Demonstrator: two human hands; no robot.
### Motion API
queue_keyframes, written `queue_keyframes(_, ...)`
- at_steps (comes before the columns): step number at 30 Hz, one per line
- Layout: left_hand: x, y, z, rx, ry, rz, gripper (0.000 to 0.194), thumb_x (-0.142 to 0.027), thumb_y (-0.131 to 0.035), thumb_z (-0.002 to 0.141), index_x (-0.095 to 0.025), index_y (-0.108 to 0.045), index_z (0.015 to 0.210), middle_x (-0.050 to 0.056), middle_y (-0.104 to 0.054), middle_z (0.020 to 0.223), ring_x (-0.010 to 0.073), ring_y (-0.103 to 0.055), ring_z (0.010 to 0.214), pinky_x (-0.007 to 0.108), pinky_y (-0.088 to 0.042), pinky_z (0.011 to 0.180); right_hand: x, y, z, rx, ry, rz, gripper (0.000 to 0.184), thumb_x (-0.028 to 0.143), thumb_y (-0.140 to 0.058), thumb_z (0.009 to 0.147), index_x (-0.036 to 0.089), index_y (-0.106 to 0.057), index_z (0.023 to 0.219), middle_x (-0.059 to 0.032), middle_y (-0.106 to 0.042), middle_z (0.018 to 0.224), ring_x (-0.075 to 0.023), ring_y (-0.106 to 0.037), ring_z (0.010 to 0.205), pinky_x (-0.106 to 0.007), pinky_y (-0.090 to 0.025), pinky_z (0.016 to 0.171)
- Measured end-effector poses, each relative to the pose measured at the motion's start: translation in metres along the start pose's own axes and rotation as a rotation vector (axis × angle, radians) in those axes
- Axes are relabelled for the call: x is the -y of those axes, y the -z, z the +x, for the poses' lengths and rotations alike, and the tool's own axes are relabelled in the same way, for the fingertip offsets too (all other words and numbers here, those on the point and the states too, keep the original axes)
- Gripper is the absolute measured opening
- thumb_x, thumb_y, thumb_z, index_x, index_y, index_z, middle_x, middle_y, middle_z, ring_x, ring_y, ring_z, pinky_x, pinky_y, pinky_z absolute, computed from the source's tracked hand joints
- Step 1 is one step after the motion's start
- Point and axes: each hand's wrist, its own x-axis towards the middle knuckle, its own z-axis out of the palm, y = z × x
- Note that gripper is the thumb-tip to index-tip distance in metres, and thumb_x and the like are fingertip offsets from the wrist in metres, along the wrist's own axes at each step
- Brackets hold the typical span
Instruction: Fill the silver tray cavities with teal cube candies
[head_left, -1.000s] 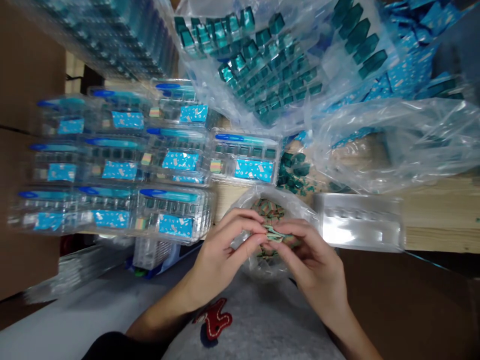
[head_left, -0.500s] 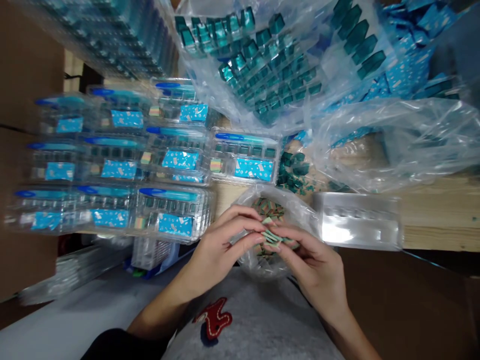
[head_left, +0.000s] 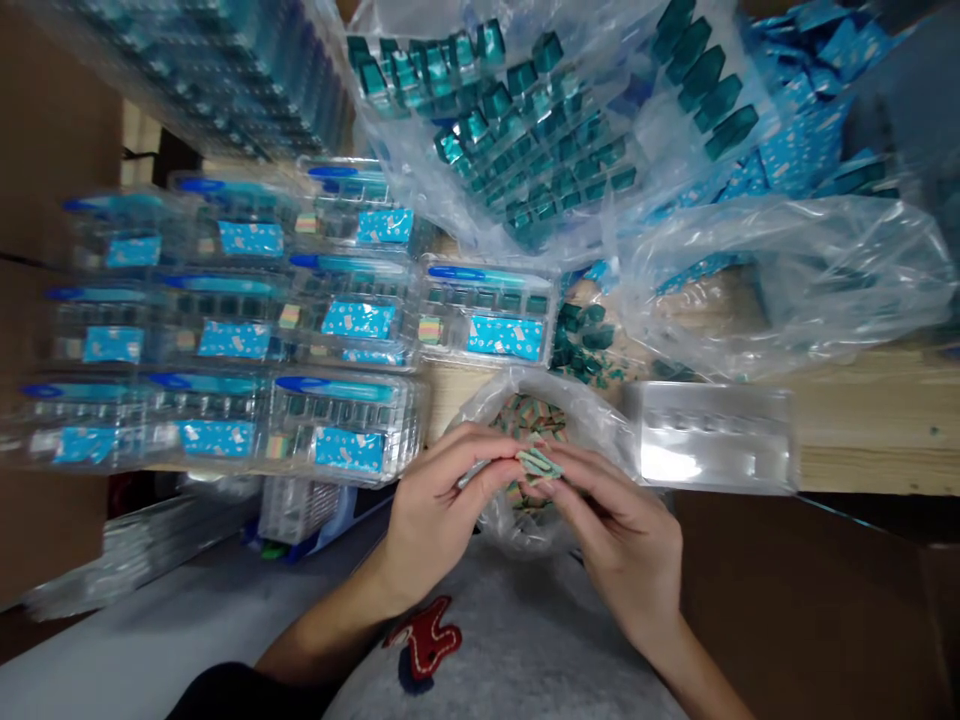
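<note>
- Step in hand: the left hand (head_left: 441,510) and right hand (head_left: 621,535) pinch flat pale-green pieces (head_left: 538,463) together at the fingertips, a narrow grip; separating them calls for fine finger work.
- Just below the grip: a crinkly clear plastic bag (head_left: 592,425) of small striped blocks (head_left: 527,417).
- Beyond it: rigid clear blister packs (head_left: 487,310).

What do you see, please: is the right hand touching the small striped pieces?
Touching: the head view shows the right hand with its fingertips pressed against the small striped pieces.
</note>
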Motion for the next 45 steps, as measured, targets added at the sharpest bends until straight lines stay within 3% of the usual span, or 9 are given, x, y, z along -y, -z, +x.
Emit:
queue_keyframes(9, 0.005, 0.000, -0.001, 0.065, -0.159, 0.107, 0.035, -0.016, -0.053, 0.097, -0.027, -0.062, 0.129, 0.002, -0.067, 0.090, 0.0110, -0.066, 0.079, 0.021, -0.057, 0.068, -0.004, 0.000, 0.001, 0.040, 0.064, -0.024, 0.040, 0.007, -0.060, 0.089, 0.035, -0.072, 0.116, -0.0009, -0.076, 0.104, -0.0139, -0.073, 0.090, -0.023, -0.064, 0.072)
queue_keyframes(14, 0.003, 0.003, 0.000, 0.055, -0.129, 0.162, 0.019, -0.016, -0.059, 0.093, -0.022, -0.071, 0.106, 0.003, -0.065, 0.094, 0.0130, -0.066, 0.087, 0.025, -0.057, 0.078, -0.006, 0.001, 0.001, 0.050, 0.024, 0.011, 0.035, 0.009, -0.060, 0.089, 0.032, -0.074, 0.112, -0.0016, -0.075, 0.104, -0.0144, -0.073, 0.089, -0.024, -0.064, 0.071)
queue_keyframes(18, 0.006, 0.002, 0.001, -0.046, 0.018, 0.031, 0.009, -0.017, -0.062, 0.090, -0.022, -0.070, 0.093, 0.002, -0.070, 0.092, 0.0146, -0.068, 0.090, 0.027, -0.056, 0.081, -0.003, 0.004, -0.002, 0.014, -0.072, 0.085, 0.029, 0.007, -0.062, 0.087, 0.030, -0.075, 0.101, 0.0014, -0.075, 0.097, -0.0099, -0.073, 0.070, -0.020, -0.064, 0.065)
queue_keyframes(23, 0.006, -0.001, 0.002, -0.087, 0.181, -0.077, 0.010, -0.013, -0.065, 0.086, -0.022, -0.069, 0.088, 0.000, -0.073, 0.088, 0.0133, -0.070, 0.086, 0.024, -0.056, 0.079, 0.003, 0.002, -0.007, -0.046, -0.099, 0.196, 0.038, 0.004, -0.066, 0.085, 0.032, -0.069, 0.109, 0.0047, -0.076, 0.091, -0.0091, -0.074, 0.067, -0.016, -0.063, 0.063)
queue_keyframes(30, -0.004, 0.004, 0.002, 0.065, 0.146, -0.142, 0.009, -0.016, -0.066, 0.087, -0.022, -0.072, 0.089, 0.000, -0.075, 0.089, 0.0135, -0.071, 0.086, 0.024, -0.057, 0.078, 0.005, 0.000, -0.003, -0.066, 0.043, -0.003, 0.028, 0.003, -0.064, 0.085, 0.026, -0.073, 0.098, -0.0004, -0.067, 0.096, -0.0098, -0.069, 0.072, -0.018, -0.061, 0.059)
queue_keyframes(34, -0.001, 0.008, 0.003, 0.101, 0.100, -0.128, 0.006, -0.021, -0.070, 0.087, -0.022, -0.073, 0.091, 0.001, -0.075, 0.087, 0.0139, -0.072, 0.082, 0.024, -0.058, 0.075, 0.006, 0.001, -0.002, -0.077, 0.105, -0.076, 0.029, 0.002, -0.064, 0.084, 0.026, -0.071, 0.099, -0.0017, -0.070, 0.094, -0.0154, -0.069, 0.085, -0.025, -0.062, 0.066)
queue_keyframes(40, 0.004, 0.008, 0.005, 0.123, 0.116, -0.139, 0.003, -0.023, -0.070, 0.086, -0.022, -0.071, 0.088, 0.002, -0.076, 0.086, 0.0153, -0.072, 0.079, 0.025, -0.059, 0.069, 0.005, 0.004, -0.001, -0.075, 0.018, 0.055, 0.024, 0.004, -0.065, 0.084, 0.026, -0.070, 0.087, 0.0002, -0.072, 0.084, -0.0176, -0.069, 0.087, -0.032, -0.059, 0.076)
queue_keyframes(45, 0.001, 0.000, 0.002, 0.033, 0.095, -0.127, 0.004, -0.023, -0.065, 0.089, -0.021, -0.068, 0.091, 0.001, -0.074, 0.086, 0.0135, -0.071, 0.079, 0.023, -0.058, 0.069, 0.010, 0.003, 0.000, -0.069, -0.073, 0.179, 0.022, 0.003, -0.066, 0.081, 0.025, -0.069, 0.082, 0.0019, -0.068, 0.077, -0.0130, -0.069, 0.075, -0.021, -0.059, 0.063)
